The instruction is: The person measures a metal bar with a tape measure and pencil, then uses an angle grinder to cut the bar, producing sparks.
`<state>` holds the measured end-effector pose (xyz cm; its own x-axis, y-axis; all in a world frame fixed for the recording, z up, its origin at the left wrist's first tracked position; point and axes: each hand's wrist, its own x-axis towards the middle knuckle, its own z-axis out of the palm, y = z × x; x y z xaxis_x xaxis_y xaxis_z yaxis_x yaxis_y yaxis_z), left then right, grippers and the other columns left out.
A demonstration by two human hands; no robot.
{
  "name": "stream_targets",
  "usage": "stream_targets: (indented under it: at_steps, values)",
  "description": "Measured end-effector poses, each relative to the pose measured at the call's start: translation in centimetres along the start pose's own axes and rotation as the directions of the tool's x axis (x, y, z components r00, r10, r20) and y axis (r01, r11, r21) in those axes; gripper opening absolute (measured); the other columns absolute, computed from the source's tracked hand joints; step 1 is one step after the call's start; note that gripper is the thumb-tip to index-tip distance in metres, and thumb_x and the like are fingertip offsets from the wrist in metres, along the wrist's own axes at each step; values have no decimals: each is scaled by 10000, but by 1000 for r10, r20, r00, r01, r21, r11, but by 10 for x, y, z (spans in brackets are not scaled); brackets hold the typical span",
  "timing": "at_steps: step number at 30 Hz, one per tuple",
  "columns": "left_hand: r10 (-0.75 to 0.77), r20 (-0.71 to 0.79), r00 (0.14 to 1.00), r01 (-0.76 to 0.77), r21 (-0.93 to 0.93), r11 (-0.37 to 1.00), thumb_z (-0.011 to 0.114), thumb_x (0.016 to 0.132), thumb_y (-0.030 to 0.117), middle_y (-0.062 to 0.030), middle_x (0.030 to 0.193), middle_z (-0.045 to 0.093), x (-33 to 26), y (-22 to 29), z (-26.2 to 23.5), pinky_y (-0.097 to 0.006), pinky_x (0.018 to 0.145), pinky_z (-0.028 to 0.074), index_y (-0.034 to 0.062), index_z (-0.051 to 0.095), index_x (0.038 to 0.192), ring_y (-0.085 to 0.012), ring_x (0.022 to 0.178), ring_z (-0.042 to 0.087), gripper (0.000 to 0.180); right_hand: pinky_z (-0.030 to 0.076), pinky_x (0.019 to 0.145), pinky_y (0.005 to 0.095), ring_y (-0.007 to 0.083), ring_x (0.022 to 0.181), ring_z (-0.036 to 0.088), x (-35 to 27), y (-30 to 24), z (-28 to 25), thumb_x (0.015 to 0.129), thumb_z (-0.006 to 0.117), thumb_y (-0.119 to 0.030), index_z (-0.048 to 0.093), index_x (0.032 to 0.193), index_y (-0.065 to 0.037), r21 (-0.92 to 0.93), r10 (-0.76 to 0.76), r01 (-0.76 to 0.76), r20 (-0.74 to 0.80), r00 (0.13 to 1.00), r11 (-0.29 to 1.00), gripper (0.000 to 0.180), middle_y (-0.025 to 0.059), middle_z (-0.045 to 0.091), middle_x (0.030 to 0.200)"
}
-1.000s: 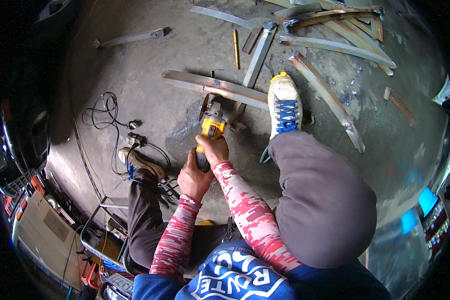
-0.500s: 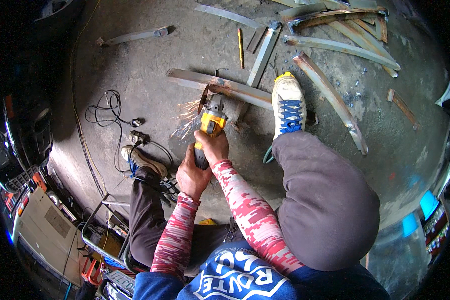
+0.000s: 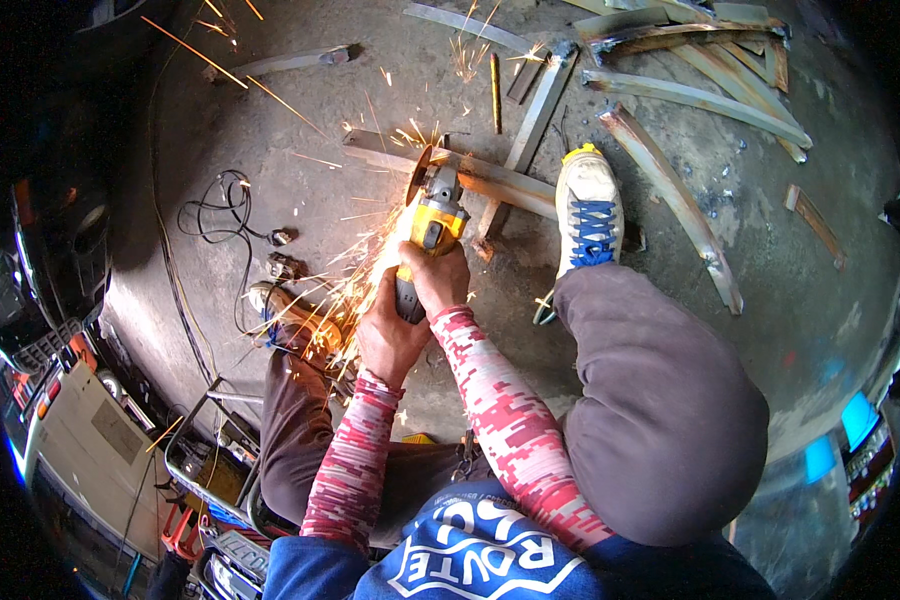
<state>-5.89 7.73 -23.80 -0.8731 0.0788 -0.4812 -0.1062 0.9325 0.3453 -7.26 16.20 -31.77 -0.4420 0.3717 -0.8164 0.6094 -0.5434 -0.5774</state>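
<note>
A yellow and grey angle grinder [image 3: 434,226] is held in both my hands, its thin disc [image 3: 419,176] upright against a rusty square metal bar [image 3: 515,190] on the floor. My right hand [image 3: 440,278] is wrapped round the middle of its body. Lower down, my left hand [image 3: 390,335] grips the dark rear end. Bright sparks [image 3: 355,290] stream from the disc back toward my left shoe, and some fly up and to the left. My right shoe [image 3: 589,205] rests at the right end of the bar. A second metal bar [image 3: 540,115] meets it from behind.
More metal bars [image 3: 700,98] lie piled at the far right, with a long loose one [image 3: 675,205] nearer. A thin yellow stick [image 3: 496,92] lies behind the work. Coiled black cable [image 3: 232,205] and a metal-framed rack [image 3: 205,430] are at the left.
Sparks have grown from a small spray into a wide, dense stream. The disc has shifted slightly down and right in view, along with the whole scene. Both hands keep their hold on the angle grinder.
</note>
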Motion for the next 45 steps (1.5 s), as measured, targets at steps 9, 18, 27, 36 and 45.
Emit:
stream_targets:
  at_steps: [9,18,27,36,45]
  values:
    - [49,-34,998,-50,-54,997,865,750,450,-233,920,733,0,7,-1,-488,716,577,94,545,1398,-420,830,735,806,568,888,424,333,993,742,6,9,3,705,851,-391,665,1139,12,-48,34,-35,-28,999,998,621,172,760,1069]
    - [-19,16,1000,19,20,1000,865,743,441,-250,906,732,-7,0,3,-503,710,575,73,539,1408,-430,812,730,827,565,886,441,336,996,741,14,32,4,692,836,-396,691,1097,-11,-34,99,-99,6,995,995,577,169,764,1036]
    - [12,18,1000,-12,-29,1000,856,754,446,-245,916,726,-2,6,0,-518,700,563,100,511,1410,-439,835,726,817,563,876,431,334,971,744,16,21,1,694,832,-387,674,1131,-10,-52,38,-36,37,999,998,598,151,766,1032]
    - [-38,43,998,38,-21,999,855,753,438,-255,892,726,-3,11,-1,-526,706,562,107,507,1417,-453,837,725,820,562,905,432,333,1024,739,13,16,0,699,830,-392,668,1149,3,-134,79,-78,-1,997,988,620,168,764,1083]
    - [-9,44,999,8,9,1000,848,753,469,-241,887,726,-5,9,-1,-519,692,558,88,511,1420,-453,817,720,839,567,883,421,315,993,745,11,19,-3,719,831,-359,685,1108,-6,-40,76,-73,81,994,997,546,157,768,1053]
